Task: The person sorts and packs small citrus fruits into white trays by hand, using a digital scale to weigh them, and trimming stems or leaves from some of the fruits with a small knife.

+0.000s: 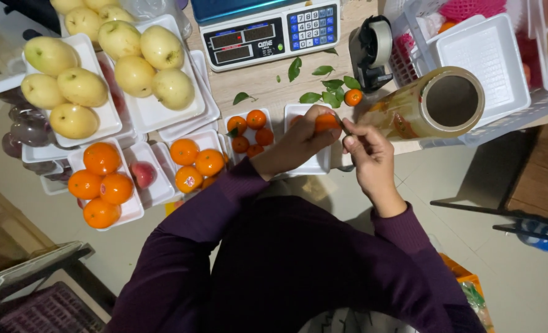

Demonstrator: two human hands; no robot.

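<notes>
My left hand (298, 145) is closed around a small orange fruit (327, 123), held above a white foam tray (316, 161). My right hand (369, 154) pinches something thin and dark at the fruit's right side; I cannot tell what it is. A tray (232, 117) with several small oranges lies just left of my left hand. One loose small orange (353, 97) sits among green leaves (332, 86) on the wooden counter.
A roll of cling film (428, 108) lies right of my hands. A scale (268, 31) and tape dispenser (373, 52) stand behind. Trays of pears (147, 61) and larger oranges (101, 185) fill the left. A white basket (496, 117) holds empty trays.
</notes>
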